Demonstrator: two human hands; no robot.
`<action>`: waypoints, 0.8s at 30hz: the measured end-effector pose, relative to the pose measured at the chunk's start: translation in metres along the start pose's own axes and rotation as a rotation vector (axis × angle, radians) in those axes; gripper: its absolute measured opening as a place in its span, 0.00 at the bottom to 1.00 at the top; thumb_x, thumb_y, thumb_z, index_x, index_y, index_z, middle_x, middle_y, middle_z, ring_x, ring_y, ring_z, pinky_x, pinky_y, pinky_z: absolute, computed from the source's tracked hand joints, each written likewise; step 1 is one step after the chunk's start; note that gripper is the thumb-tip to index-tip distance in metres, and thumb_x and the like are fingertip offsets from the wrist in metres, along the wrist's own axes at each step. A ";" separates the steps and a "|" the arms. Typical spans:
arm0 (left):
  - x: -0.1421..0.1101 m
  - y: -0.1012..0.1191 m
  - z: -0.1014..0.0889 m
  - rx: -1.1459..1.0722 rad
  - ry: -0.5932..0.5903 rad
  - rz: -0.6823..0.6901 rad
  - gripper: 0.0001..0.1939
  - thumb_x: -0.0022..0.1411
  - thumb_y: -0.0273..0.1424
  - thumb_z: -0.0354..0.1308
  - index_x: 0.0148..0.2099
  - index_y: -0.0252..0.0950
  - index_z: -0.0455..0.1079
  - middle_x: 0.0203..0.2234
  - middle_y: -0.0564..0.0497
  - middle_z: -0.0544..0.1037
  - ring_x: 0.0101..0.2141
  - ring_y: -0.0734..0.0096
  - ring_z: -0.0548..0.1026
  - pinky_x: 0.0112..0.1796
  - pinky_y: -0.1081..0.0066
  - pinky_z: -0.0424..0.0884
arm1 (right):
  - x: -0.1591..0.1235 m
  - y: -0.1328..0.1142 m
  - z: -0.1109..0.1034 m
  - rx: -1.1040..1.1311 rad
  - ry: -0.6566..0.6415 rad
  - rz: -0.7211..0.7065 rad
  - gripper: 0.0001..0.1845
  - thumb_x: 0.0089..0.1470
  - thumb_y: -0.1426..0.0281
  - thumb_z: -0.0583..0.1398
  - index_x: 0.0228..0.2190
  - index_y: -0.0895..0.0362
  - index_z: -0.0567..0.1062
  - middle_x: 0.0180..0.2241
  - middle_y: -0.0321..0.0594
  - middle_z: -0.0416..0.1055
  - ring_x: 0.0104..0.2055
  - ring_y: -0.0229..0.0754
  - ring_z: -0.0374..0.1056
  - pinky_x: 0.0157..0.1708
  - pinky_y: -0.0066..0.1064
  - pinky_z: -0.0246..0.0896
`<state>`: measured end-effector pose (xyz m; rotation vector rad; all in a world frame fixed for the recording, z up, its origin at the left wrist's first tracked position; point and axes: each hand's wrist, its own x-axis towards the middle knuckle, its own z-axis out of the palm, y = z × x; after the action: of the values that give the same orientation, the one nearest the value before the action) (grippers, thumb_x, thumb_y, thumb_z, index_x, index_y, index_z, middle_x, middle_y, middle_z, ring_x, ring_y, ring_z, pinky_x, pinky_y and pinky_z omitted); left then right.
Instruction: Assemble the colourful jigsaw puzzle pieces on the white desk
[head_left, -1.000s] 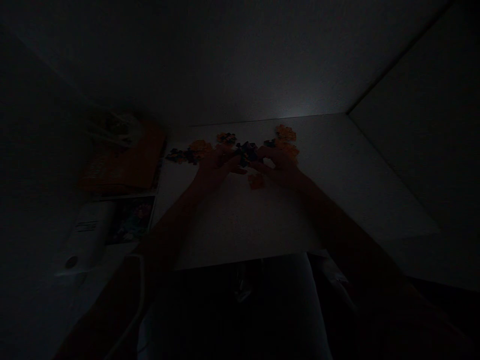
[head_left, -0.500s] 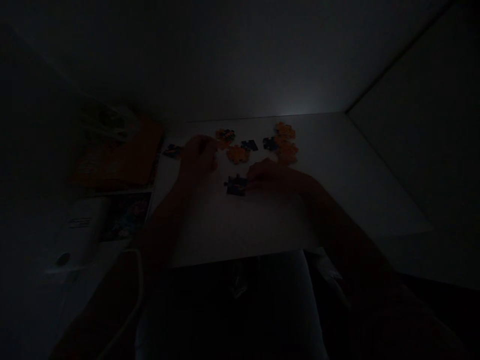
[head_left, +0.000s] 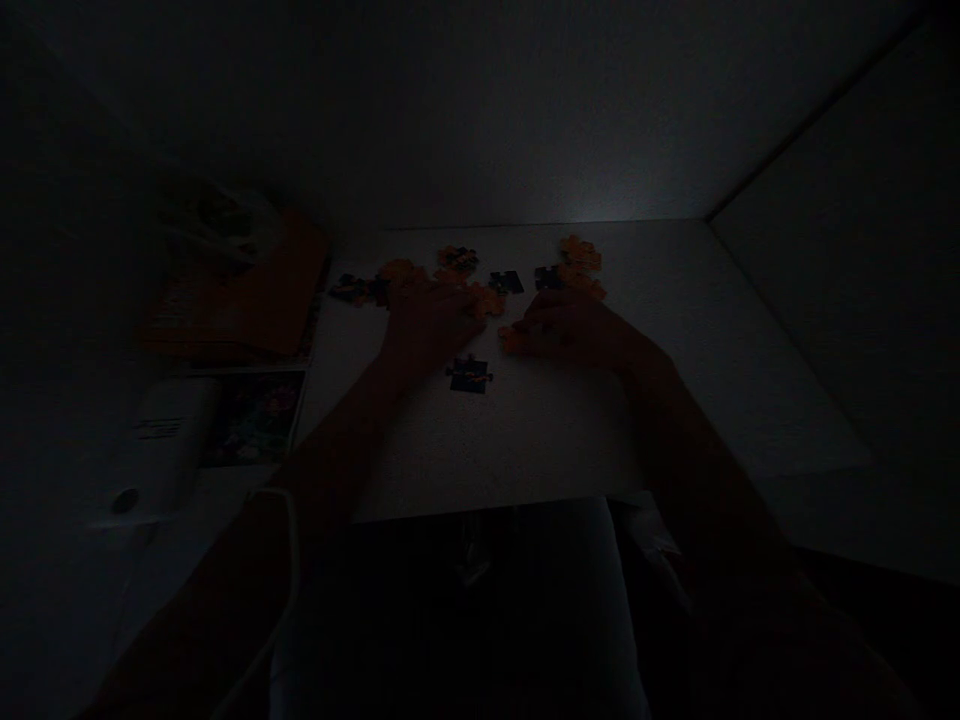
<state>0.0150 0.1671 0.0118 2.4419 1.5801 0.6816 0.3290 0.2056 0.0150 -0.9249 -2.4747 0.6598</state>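
The picture is very dark. Several orange and dark jigsaw pieces (head_left: 576, 256) lie scattered along the far side of a white board (head_left: 525, 440). My right hand (head_left: 574, 325) rests on the board with its fingers curled, pinching an orange piece (head_left: 513, 338) at its fingertips. My left hand (head_left: 429, 318) lies beside another orange piece (head_left: 487, 300); its fingers are too dim to read. One dark piece (head_left: 469, 375) lies alone on the board, nearer to me, between the two hands.
An orange flat object (head_left: 247, 300) and a printed picture sheet (head_left: 251, 418) lie left of the board. A white bottle-like object (head_left: 154, 455) lies at the far left. A white cord (head_left: 281, 590) runs by my left arm. Walls close in behind and on the right.
My right hand let go of the dark piece, which stays on the board, and moved up to an orange piece. My left hand shifted right, toward the middle pieces.
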 end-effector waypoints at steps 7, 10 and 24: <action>0.011 -0.012 0.005 -0.036 0.209 -0.071 0.26 0.90 0.49 0.52 0.46 0.41 0.84 0.41 0.39 0.84 0.55 0.38 0.80 0.75 0.30 0.52 | 0.004 -0.014 -0.006 0.183 0.108 0.070 0.33 0.76 0.36 0.65 0.34 0.49 0.86 0.36 0.43 0.83 0.38 0.50 0.75 0.42 0.45 0.70; 0.013 -0.016 0.000 -0.226 0.311 -0.153 0.20 0.86 0.47 0.58 0.44 0.42 0.81 0.40 0.41 0.83 0.53 0.42 0.81 0.71 0.38 0.62 | 0.002 -0.018 -0.006 0.243 -0.055 0.043 0.30 0.68 0.34 0.72 0.36 0.48 0.89 0.38 0.42 0.85 0.39 0.49 0.76 0.41 0.43 0.71; 0.006 -0.012 0.008 -0.266 0.126 -0.056 0.24 0.78 0.50 0.71 0.65 0.40 0.85 0.62 0.35 0.87 0.65 0.37 0.81 0.72 0.43 0.69 | -0.011 -0.006 -0.044 0.064 0.213 0.198 0.32 0.69 0.33 0.72 0.54 0.46 0.87 0.47 0.46 0.84 0.52 0.59 0.79 0.48 0.48 0.75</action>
<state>0.0105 0.1784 0.0023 2.1935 1.4855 0.9838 0.3569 0.2071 0.0514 -1.1614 -2.1828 0.6627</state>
